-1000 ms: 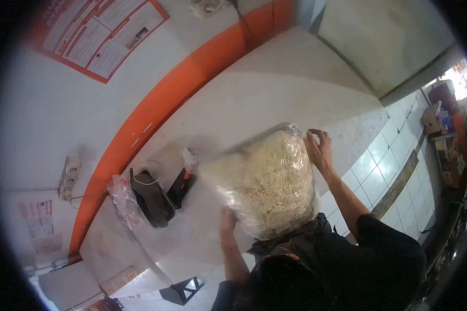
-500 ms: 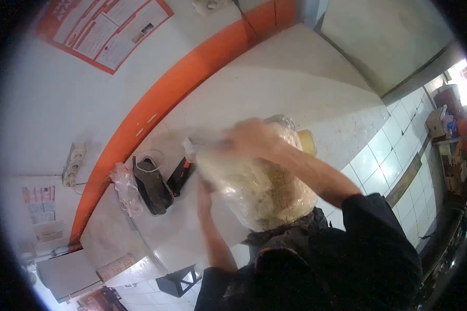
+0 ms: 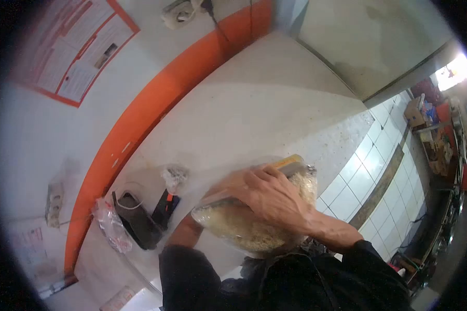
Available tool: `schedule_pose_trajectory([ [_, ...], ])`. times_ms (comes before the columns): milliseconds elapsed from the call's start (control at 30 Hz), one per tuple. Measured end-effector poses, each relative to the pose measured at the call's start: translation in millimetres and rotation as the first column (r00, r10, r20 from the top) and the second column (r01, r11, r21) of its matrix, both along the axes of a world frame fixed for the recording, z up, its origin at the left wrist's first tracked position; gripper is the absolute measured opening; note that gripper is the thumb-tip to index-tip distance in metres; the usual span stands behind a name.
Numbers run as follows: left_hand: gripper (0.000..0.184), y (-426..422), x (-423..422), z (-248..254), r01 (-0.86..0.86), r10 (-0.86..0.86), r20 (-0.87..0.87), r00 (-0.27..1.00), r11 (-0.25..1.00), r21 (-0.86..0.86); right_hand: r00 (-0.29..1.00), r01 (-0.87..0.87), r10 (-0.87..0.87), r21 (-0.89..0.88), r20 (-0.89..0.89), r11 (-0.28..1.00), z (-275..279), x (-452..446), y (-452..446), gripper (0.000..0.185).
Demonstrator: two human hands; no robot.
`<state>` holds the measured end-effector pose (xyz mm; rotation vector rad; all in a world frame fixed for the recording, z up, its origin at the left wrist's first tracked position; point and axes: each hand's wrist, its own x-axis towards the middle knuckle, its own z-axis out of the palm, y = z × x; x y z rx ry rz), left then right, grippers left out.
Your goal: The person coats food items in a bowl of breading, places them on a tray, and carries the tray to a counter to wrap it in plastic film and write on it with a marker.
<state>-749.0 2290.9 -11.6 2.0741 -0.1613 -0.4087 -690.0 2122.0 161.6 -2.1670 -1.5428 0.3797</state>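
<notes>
Right hand [image 3: 272,196], half curled, lies palm down on the bag [image 3: 254,236]; left hand [image 3: 225,187] is blurred beyond it, both grips unclear. Clear, creased and full of pale flakes, the bag sits just before the dark shirt [image 3: 301,287], the counter [image 3: 228,119] ending on its right and opening beyond it to the orange band [image 3: 163,93].

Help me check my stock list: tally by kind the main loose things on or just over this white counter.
Pale-filled bundle wrapped in clear plastic: 1
Dark grey oblong device: 1
Black-and-orange narrow tool: 1
Whitish clear-plastic clump and pink-tinged clear-plastic wrapper, both crumpled: 2
Yellow object, mostly hidden: 1
Total: 6
</notes>
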Motion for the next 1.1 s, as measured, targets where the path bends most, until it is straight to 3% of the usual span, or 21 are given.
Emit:
schedule_pose_trajectory([
  [67, 0.071, 2.7, 16.0, -1.5, 0.019, -0.019, -0.029, 0.999, 1.0, 0.004, 0.999, 0.05, -0.051, 0.036, 0.012, 0.998, 0.0, 4.8, -9.5, 0.036],
  [167, 0.071, 7.8, 30.7, -8.0, -0.046, 0.047, -0.047, 0.998, 0.999, 0.02, 0.999, 0.048, -0.049, -0.086, -0.003, 0.995, 1.6, 8.0, -22.1, 0.036],
  [200, 0.071, 6.4, 32.0, -10.4, -0.173, 0.101, 0.277, 0.956, 0.952, 0.252, 0.998, 0.068, -0.068, -0.05, 0.003, 0.996, 6.5, 6.3, -25.2, 0.036],
  [233, 0.073, 3.2, 32.1, -12.4, -0.352, 0.06, 0.573, 0.817, 0.839, 0.415, 0.996, 0.091, -0.091, -0.014, 0.006, 0.996, 8.7, 4.0, -27.0, 0.036],
  [267, 0.075, -12.3, 34.4, 0.7, -0.231, 0.066, 0.459, 0.886, 0.921, 0.313, 0.996, 0.087, -0.087, -0.019, 0.006, 0.996, 8.1, 3.2, -27.3, 0.036],
  [300, 0.075, -32.0, 33.1, -0.4, -0.238, 0.076, 0.458, 0.886, 0.921, 0.309, 0.997, 0.073, -0.073, -0.006, -0.016, 0.997, 7.7, 2.0, -27.0, 0.036],
  [367, 0.08, -64.2, 29.4, -3.0, 0.008, -0.071, 0.097, 0.993, 0.844, 0.536, 0.998, 0.055, -0.055, 0.011, -0.024, 0.998, 7.3, 1.7, -25.8, 0.035],
  [400, 0.089, -68.5, 25.2, -21.7, -0.046, -0.092, 0.185, 0.979, 0.775, 0.63, 0.998, 0.055, -0.055, 0.006, -0.008, 0.998, 6.6, 0.5, -25.2, 0.035],
  [433, 0.089, -62.3, 31.3, -21.5, -0.055, -0.089, 0.195, 0.977, 0.774, 0.63, 0.998, 0.058, -0.058, 0.003, 0.009, 0.998, 6.0, 1.2, -24.7, 0.036],
  [500, 0.099, -40.9, 43.8, -16.0, -0.169, 0.137, 0.108, 0.985, 0.893, 0.418, 0.999, 0.048, -0.048, -0.012, -0.003, 0.999, 8.0, 0.7, -27.8, 0.036],
  [533, 0.108, -31.9, 57.6, 17.1, -0.153, 0.173, 0.005, 0.985, 0.858, 0.49, 0.999, 0.04, -0.041, -0.026, -0.016, 0.999, 9.1, 0.9, -29.6, 0.035],
  [567, 0.108, -25.8, 59.4, 13.2, -0.152, 0.173, 0.003, 0.985, 0.861, 0.486, 0.999, 0.041, -0.041, -0.031, -0.017, 0.999, 9.7, 1.5, -31.0, 0.035],
  [633, 0.111, -13.1, 57.4, 4.0, -0.251, 0.128, 0.242, 0.962, 0.763, 0.595, 0.999, 0.051, -0.051, -0.034, -0.004, 0.998, 10.7, 3.5, -31.2, 0.035],
  [800, 0.114, -1.7, 45.9, 7.7, -0.342, 0.117, 0.4, 0.909, 0.757, 0.557, 0.999, 0.051, -0.051, 0.029, -0.006, 0.998, 2.2, 13.6, -20.9, 0.035],
  [867, 0.106, 15.3, 45.9, 1.1, -0.297, 0.055, 0.552, 0.832, 0.885, 0.358, 0.999, 0.044, -0.042, 0.045, -0.027, 0.998, 1.1, 18.5, -13.3, 0.033],
  [900, 0.106, 22.6, 41.1, -0.8, -0.317, 0.069, 0.561, 0.825, 0.878, 0.359, 1.0, 0.024, -0.023, 0.05, -0.018, 0.998, -0.5, 20.4, -11.9, 0.033],
  [967, 0.094, 31.6, 33.9, 24.5, -0.237, -0.066, 0.469, 0.881, 0.796, 0.557, 0.999, 0.041, -0.041, 0.008, -0.03, 0.999, -5.7, 25.8, -8.9, 0.032],
  [1100, 0.086, 42.0, 41.6, 14.4, -0.348, 0.037, 0.567, 0.823, 0.822, 0.451, 1.0, -0.005, 0.003, -0.09, -0.016, 0.996, -18.4, 40.2, -2.4, 0.035],
])
